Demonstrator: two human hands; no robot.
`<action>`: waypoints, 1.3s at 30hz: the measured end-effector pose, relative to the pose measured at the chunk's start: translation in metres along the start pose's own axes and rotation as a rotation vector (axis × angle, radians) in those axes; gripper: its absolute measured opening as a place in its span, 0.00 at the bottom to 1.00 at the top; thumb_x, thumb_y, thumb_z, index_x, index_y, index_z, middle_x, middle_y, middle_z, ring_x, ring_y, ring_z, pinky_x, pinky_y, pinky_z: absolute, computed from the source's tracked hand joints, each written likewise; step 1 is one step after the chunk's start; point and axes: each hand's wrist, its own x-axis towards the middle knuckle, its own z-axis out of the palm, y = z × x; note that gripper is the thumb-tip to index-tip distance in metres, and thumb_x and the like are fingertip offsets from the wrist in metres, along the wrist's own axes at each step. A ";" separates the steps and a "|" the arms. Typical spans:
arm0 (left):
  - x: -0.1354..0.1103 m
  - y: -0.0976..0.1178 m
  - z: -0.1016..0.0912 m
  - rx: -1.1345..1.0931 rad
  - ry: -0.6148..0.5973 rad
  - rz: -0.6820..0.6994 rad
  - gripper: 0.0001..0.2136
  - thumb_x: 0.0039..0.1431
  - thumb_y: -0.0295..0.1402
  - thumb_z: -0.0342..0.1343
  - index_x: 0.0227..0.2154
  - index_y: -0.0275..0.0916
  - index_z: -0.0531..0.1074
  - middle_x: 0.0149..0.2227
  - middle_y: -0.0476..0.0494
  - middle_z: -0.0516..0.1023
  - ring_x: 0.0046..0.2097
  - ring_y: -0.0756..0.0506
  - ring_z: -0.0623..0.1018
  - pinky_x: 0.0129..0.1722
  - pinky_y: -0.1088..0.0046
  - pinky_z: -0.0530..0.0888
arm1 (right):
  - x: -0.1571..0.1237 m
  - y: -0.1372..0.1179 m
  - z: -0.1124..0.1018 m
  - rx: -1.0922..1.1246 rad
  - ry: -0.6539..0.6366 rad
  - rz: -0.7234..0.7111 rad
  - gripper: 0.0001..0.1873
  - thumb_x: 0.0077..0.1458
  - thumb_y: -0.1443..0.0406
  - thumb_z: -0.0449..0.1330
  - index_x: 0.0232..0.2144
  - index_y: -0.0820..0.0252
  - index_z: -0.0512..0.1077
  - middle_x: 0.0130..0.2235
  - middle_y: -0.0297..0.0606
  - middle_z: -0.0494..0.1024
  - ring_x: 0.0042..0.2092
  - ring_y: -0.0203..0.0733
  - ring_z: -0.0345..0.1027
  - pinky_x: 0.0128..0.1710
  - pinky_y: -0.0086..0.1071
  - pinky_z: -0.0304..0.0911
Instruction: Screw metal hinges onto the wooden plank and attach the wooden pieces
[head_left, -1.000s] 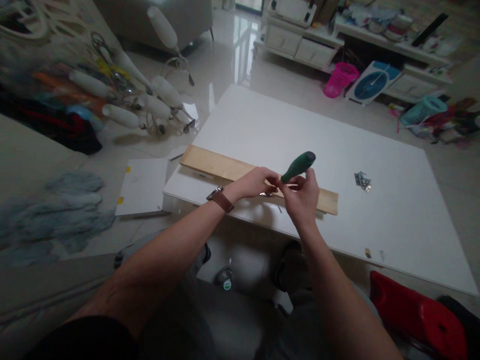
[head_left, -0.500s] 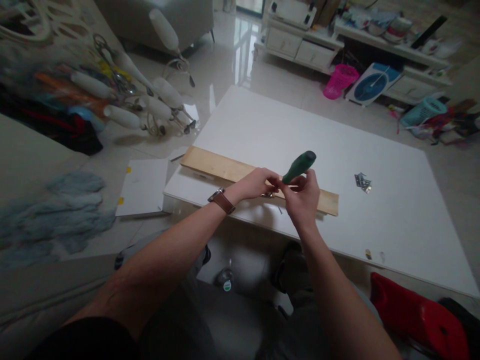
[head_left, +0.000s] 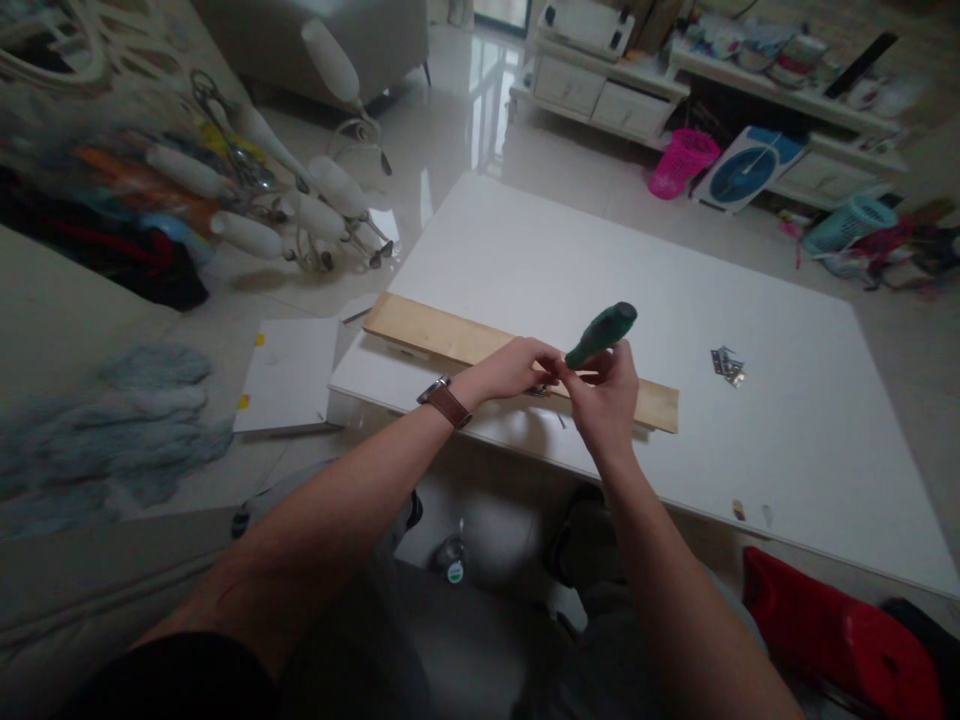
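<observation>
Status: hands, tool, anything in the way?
Right hand on green-handled tool; left hand beside it, grip unclear. Tool tilted over wooden board. Metal pieces right of board, seemingly out of the way.

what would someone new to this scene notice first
Probably the green handle slanting up from the right hand, close to the left hand, at a wooden board on the white table. A bright red object sits at the lower right, by the table's near edge. A pink basket beside a blue and white fan beyond the table also stands out.
</observation>
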 end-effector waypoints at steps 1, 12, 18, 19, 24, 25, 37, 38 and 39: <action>0.000 0.000 0.000 -0.003 0.002 -0.002 0.05 0.59 0.24 0.61 0.33 0.33 0.82 0.32 0.44 0.83 0.34 0.49 0.79 0.38 0.73 0.73 | 0.000 0.000 0.000 -0.005 0.004 0.002 0.21 0.49 0.59 0.71 0.42 0.51 0.68 0.31 0.26 0.78 0.30 0.40 0.77 0.29 0.33 0.73; 0.000 0.000 -0.001 0.011 -0.017 0.007 0.06 0.60 0.23 0.59 0.32 0.33 0.81 0.30 0.46 0.82 0.33 0.50 0.78 0.36 0.74 0.72 | -0.001 -0.004 0.001 0.008 0.008 -0.012 0.19 0.50 0.61 0.69 0.43 0.51 0.68 0.33 0.29 0.80 0.33 0.42 0.79 0.33 0.36 0.75; -0.001 0.001 0.000 0.018 0.002 0.003 0.04 0.59 0.24 0.61 0.32 0.33 0.81 0.30 0.45 0.82 0.33 0.49 0.79 0.37 0.74 0.72 | -0.001 -0.004 0.000 -0.012 0.011 0.008 0.20 0.48 0.59 0.71 0.41 0.52 0.68 0.31 0.27 0.77 0.29 0.40 0.76 0.29 0.34 0.74; -0.001 0.001 0.000 0.011 -0.006 0.003 0.03 0.59 0.24 0.62 0.33 0.33 0.81 0.30 0.44 0.83 0.34 0.49 0.79 0.38 0.74 0.73 | -0.002 -0.004 0.000 -0.013 0.015 0.008 0.20 0.48 0.60 0.71 0.41 0.52 0.68 0.31 0.27 0.78 0.29 0.40 0.76 0.29 0.34 0.73; 0.000 0.000 -0.001 0.014 -0.015 0.028 0.05 0.59 0.23 0.61 0.33 0.33 0.82 0.31 0.44 0.84 0.34 0.49 0.79 0.38 0.74 0.72 | -0.003 -0.003 0.001 0.000 0.023 -0.009 0.20 0.50 0.63 0.69 0.45 0.51 0.68 0.33 0.28 0.82 0.32 0.41 0.79 0.32 0.34 0.74; 0.000 0.000 0.000 0.013 -0.011 0.030 0.06 0.60 0.23 0.60 0.33 0.33 0.82 0.31 0.45 0.83 0.33 0.49 0.78 0.37 0.74 0.72 | -0.003 -0.003 0.001 0.001 0.021 -0.017 0.20 0.50 0.63 0.68 0.45 0.51 0.68 0.33 0.28 0.82 0.33 0.42 0.79 0.32 0.35 0.75; -0.001 0.003 0.000 0.013 0.006 0.018 0.05 0.59 0.22 0.62 0.35 0.33 0.83 0.32 0.44 0.84 0.36 0.49 0.80 0.42 0.72 0.76 | -0.003 -0.001 0.001 -0.003 0.036 -0.038 0.20 0.53 0.62 0.69 0.46 0.50 0.67 0.32 0.27 0.79 0.32 0.40 0.77 0.32 0.34 0.74; -0.001 0.003 0.000 0.011 0.001 0.023 0.06 0.59 0.22 0.61 0.35 0.33 0.83 0.32 0.44 0.85 0.35 0.49 0.80 0.41 0.73 0.75 | -0.003 -0.001 0.001 -0.004 0.039 -0.038 0.21 0.52 0.63 0.68 0.47 0.50 0.67 0.32 0.27 0.79 0.32 0.41 0.78 0.32 0.35 0.74; -0.001 0.003 0.000 0.012 0.000 0.029 0.06 0.60 0.22 0.61 0.36 0.33 0.83 0.32 0.44 0.85 0.35 0.49 0.80 0.41 0.73 0.75 | -0.003 -0.001 0.001 -0.006 0.037 -0.037 0.21 0.52 0.63 0.68 0.47 0.50 0.67 0.33 0.28 0.80 0.33 0.41 0.78 0.32 0.35 0.74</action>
